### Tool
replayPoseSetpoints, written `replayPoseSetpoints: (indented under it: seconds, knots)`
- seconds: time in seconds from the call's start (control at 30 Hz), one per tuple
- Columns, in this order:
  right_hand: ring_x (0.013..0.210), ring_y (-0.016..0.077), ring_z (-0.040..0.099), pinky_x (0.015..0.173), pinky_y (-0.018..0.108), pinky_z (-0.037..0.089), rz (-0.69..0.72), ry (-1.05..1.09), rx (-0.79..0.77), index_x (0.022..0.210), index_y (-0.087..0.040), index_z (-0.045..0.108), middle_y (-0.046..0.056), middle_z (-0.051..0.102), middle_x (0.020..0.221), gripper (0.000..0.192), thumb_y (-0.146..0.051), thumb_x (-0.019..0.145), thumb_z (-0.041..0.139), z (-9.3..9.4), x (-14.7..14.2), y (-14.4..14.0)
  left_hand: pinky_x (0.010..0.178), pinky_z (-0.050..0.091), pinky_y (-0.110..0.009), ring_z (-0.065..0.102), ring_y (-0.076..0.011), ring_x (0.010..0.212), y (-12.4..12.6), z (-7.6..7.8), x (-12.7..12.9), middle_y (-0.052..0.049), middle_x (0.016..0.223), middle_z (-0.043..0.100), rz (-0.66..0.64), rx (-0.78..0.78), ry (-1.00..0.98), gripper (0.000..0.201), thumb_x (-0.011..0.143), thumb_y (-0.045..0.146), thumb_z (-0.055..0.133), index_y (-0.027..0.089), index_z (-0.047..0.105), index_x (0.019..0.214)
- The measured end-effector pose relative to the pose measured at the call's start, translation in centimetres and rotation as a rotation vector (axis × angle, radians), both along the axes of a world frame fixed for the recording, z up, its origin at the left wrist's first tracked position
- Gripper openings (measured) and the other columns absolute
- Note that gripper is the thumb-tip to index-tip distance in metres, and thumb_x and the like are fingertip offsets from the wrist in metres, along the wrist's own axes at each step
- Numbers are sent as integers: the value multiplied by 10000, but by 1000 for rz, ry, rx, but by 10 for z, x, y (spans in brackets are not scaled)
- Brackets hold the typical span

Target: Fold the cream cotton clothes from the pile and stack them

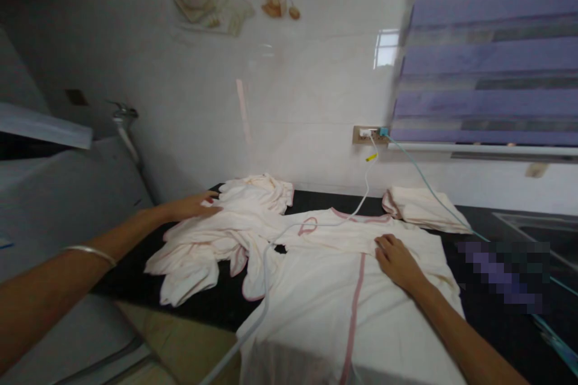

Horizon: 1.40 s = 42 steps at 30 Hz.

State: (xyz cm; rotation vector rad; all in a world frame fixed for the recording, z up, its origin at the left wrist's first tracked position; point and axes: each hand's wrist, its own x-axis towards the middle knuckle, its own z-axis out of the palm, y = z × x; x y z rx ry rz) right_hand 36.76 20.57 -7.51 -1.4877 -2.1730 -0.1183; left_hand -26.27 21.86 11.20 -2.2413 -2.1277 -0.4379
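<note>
A white shirt (311, 307) with pink trim lies spread on the dark counter, its neckline towards the wall. My right hand (397, 258) rests on the shirt's upper right part, fingers lightly bent against the cloth. Off to the left is a crumpled heap of white clothes (194, 252) with pink edging. My left hand (196, 206) touches the far left side of this heap, its fingers apart; part of the hand's underside is hidden. A white cable (266, 277) runs across the shirt and up to the wall.
A folded white garment (427, 209) lies at the back right, crossed by a teal cord (419, 171). Both cables reach a wall socket (370, 135). A sink edge (533, 234) is at the right. A grey appliance (76, 192) and a tap (121, 111) stand left.
</note>
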Motion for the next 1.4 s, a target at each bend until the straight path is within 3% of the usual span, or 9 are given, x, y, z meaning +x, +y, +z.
replayPoseSetpoints:
  seconds: [0.1, 0.23, 0.33, 0.53, 0.77, 1.0, 1.1, 1.23, 1.4]
  knots:
    - [1107, 244, 582, 974, 370, 458, -1, 5, -4, 1238, -175, 624, 138, 608, 1238, 347, -283, 966, 438, 0, 0, 0, 834, 476, -295, 658, -261, 954, 9, -3, 25, -143, 1108, 710, -95, -99, 97, 777, 788, 751, 589, 114, 625, 1232]
    - [1120, 249, 574, 978, 377, 454, -13, 4, -26, 1248, -169, 622, 145, 602, 1247, 356, -280, 965, 437, 1, -1, 0, 989, 433, -359, 612, -305, 1125, 6, 9, 82, -162, 1232, 654, -255, 149, 275, 681, 856, 748, 507, 170, 647, 1189]
    - [1113, 252, 575, 971, 383, 456, -8, 5, -29, 1227, -173, 634, 145, 609, 1234, 343, -274, 958, 446, 1, -1, 0, 994, 440, -366, 620, -290, 1137, 9, 6, 136, -147, 1214, 675, -367, 106, 304, 581, 947, 652, 411, 189, 674, 1182]
    - [1140, 246, 572, 986, 376, 454, -6, -28, 0, 1247, -171, 629, 150, 608, 1266, 358, -286, 968, 436, 3, -2, -3, 902, 490, -473, 650, -390, 1120, 47, -34, 210, -218, 1204, 704, -89, -72, 414, 641, 862, 718, 513, 179, 726, 1136]
    - [1348, 313, 461, 1105, 544, 341, -65, -141, -63, 1403, -221, 564, 160, 545, 1450, 495, -463, 996, 420, 7, -5, -9, 938, 474, -451, 673, -344, 1084, 58, -52, 189, -199, 1072, 734, -223, -61, 400, 268, 882, 385, 576, 172, 737, 905]
    - [1382, 303, 433, 1134, 536, 308, -52, -122, -88, 1433, -221, 543, 161, 527, 1483, 516, -473, 1003, 409, 8, -4, -11, 969, 468, -374, 660, -255, 1048, 70, -24, 174, -175, 1088, 715, -177, 111, 205, 646, 1040, 452, 80, 162, 658, 1024]
    - [1377, 301, 438, 1129, 525, 316, -55, -125, -90, 1431, -216, 544, 164, 530, 1477, 513, -467, 1006, 402, 10, -4, -11, 826, 502, -342, 678, -249, 853, 73, -12, 168, -136, 890, 732, -156, 47, 150, 692, 976, 657, 208, 165, 674, 837]
    - [1372, 300, 446, 1129, 519, 319, -68, -131, -96, 1433, -222, 542, 157, 533, 1473, 513, -466, 1008, 392, 12, -6, -13, 686, 482, -341, 645, -254, 696, 68, -1, 152, -100, 684, 691, -155, -331, 197, 652, 690, 821, 582, 179, 648, 601]
    - [1376, 306, 444, 1132, 522, 320, -76, -136, -120, 1449, -223, 531, 157, 509, 1502, 540, -492, 1007, 379, 13, -6, -13, 703, 503, -316, 679, -289, 882, 59, 18, 133, -150, 1037, 746, -147, -461, 66, 721, 620, 777, 679, 137, 769, 939]
